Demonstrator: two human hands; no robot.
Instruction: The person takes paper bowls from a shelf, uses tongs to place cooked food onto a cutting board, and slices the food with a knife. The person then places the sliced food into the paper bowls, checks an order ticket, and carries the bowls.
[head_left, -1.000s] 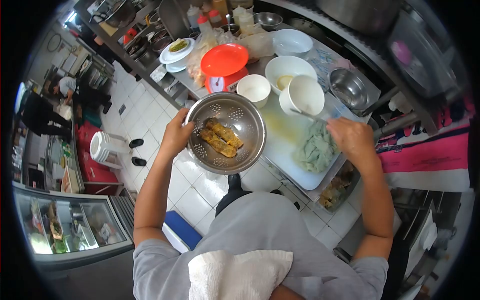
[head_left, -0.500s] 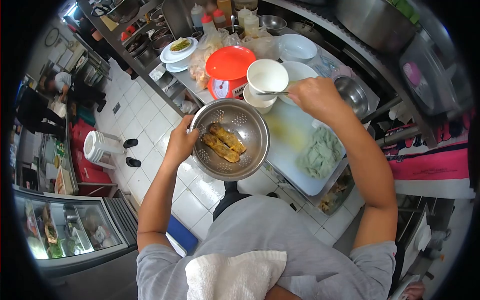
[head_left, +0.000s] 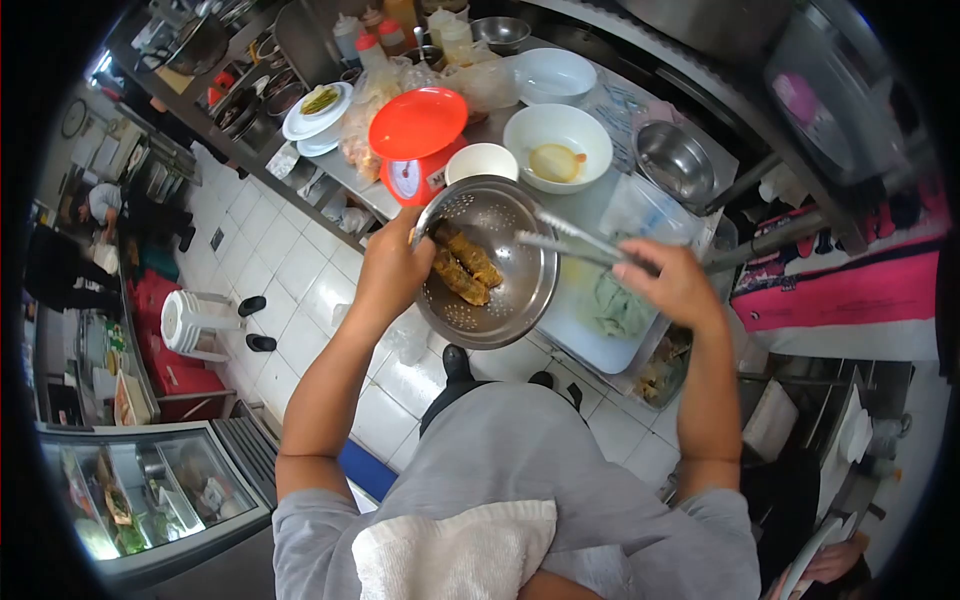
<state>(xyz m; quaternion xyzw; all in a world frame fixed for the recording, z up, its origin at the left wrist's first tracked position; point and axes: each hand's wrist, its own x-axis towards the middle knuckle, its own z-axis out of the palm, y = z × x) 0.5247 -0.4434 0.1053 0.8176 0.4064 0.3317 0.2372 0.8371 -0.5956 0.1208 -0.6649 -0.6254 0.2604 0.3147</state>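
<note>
My left hand (head_left: 395, 262) grips the left rim of a steel colander (head_left: 520, 290), held in front of me above the floor and the counter's near edge. Two browned, yellowish pieces of food (head_left: 463, 265) lie inside it; their kind is unclear. In my right hand (head_left: 672, 280) are metal tongs (head_left: 575, 240), slightly blurred, their tips apart over the colander's right side with nothing between them. A white tub (head_left: 482, 162) stands just behind the colander, partly hidden by it. To its right, a white bowl (head_left: 518, 130) contains something yellowish.
A red scale (head_left: 405, 180), bagged food (head_left: 365, 125), squeeze bottles and a steel bowl (head_left: 675, 165) crowd the counter. A green cloth (head_left: 615, 305) lies on a white board (head_left: 600, 355). Behind me at left are a white stool (head_left: 190, 325) and co-workers (head_left: 105, 205).
My right hand has brought the tongs from the white tubs down to the colander. Only one tub shows now, and the bowl is uncovered to view. The colander has shifted slightly right.
</note>
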